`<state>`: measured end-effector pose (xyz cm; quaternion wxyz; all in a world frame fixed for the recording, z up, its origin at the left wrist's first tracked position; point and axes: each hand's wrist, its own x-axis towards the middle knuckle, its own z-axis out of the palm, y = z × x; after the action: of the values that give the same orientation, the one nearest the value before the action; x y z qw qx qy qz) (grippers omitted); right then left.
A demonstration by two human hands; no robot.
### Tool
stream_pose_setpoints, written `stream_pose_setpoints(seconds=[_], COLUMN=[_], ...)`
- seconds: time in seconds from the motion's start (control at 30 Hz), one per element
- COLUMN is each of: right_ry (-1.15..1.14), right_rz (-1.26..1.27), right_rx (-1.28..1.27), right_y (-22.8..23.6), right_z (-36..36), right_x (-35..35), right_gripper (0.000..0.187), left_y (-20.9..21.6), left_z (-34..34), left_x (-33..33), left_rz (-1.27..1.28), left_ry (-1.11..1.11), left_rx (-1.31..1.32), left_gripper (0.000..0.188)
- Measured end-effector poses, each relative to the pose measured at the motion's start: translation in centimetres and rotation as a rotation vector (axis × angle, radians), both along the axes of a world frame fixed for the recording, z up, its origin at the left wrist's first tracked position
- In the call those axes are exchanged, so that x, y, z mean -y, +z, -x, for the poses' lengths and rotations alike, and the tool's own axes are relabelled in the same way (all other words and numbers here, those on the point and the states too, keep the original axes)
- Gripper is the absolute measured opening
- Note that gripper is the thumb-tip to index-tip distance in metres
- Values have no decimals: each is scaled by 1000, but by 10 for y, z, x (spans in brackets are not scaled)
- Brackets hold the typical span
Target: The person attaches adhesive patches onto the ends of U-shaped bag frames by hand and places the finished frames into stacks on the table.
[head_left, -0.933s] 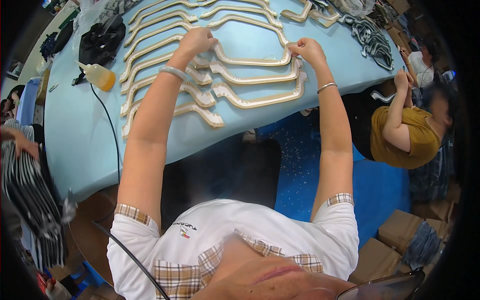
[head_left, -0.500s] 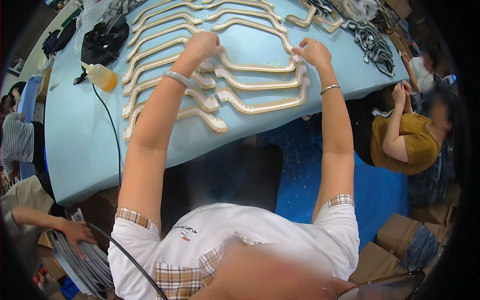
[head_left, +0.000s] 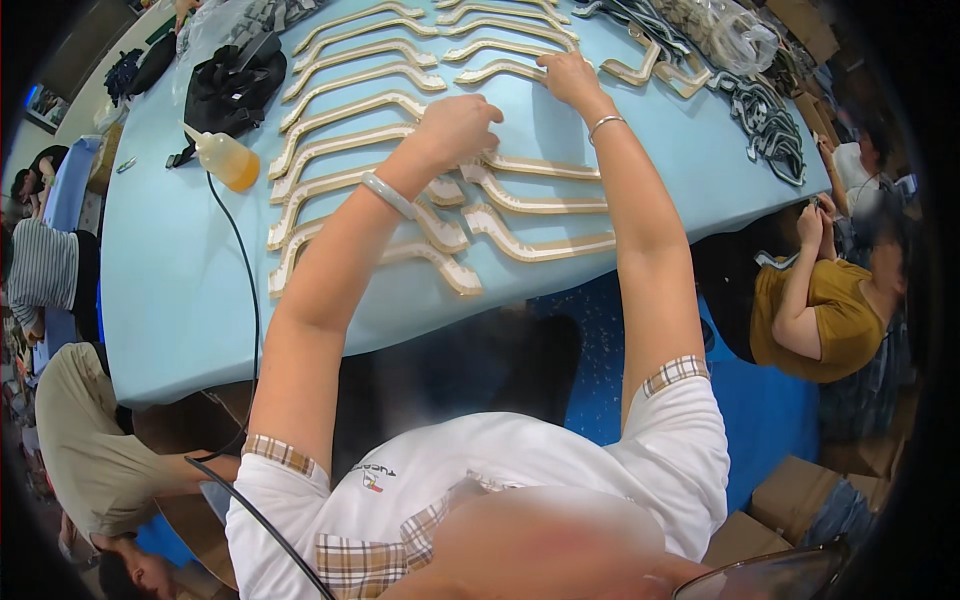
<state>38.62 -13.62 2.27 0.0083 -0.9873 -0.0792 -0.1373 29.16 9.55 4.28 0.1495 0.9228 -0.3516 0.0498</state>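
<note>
Bent tan-edged strips with white tops lie in two columns on a pale blue table [head_left: 180, 330]. My right hand [head_left: 577, 82] reaches to the right column, its fingers closed at the right part of a strip [head_left: 495, 71]; the hand hides that end. My left hand [head_left: 455, 130] is over the gap between the columns, fingers apart and holding nothing. Just beneath it, the end of another strip [head_left: 545, 168] starts, and my right forearm covers its far side. Two more strips, a middle one [head_left: 560, 206] and a near one [head_left: 550, 247], lie toward the table edge.
A squeeze bottle of amber liquid [head_left: 228, 162] stands at left beside a black bag [head_left: 235, 85]. A black cable [head_left: 243, 260] runs down from there. Dark bundled strips [head_left: 765, 125] lie at right. A person in a mustard top [head_left: 815, 315] sits beyond the right edge.
My right hand has moved from a nearer strip's right end to one farther away. My left hand has drawn slightly right and nearer. The view has shifted; the strips appear unmoved.
</note>
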Motion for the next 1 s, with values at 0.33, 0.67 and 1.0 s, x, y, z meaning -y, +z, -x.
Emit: stream_pose_setpoints(seconds=[0.33,0.67,1.0], right_ry=[54,221,338], right_rz=[-141,-450,-637], right_rx=[-145,135,541], right_y=[14,58,169], right_z=[-10,-6,98], right_x=[14,41,21], right_gripper=[17,19,2], left_y=[1,-2,58], left_z=[15,15,44], left_x=[14,17,23], left_rz=[-185,-188,600], left_ry=[-23,-23,151], left_rx=[-90,-80,-451], left_gripper=[30,29,60])
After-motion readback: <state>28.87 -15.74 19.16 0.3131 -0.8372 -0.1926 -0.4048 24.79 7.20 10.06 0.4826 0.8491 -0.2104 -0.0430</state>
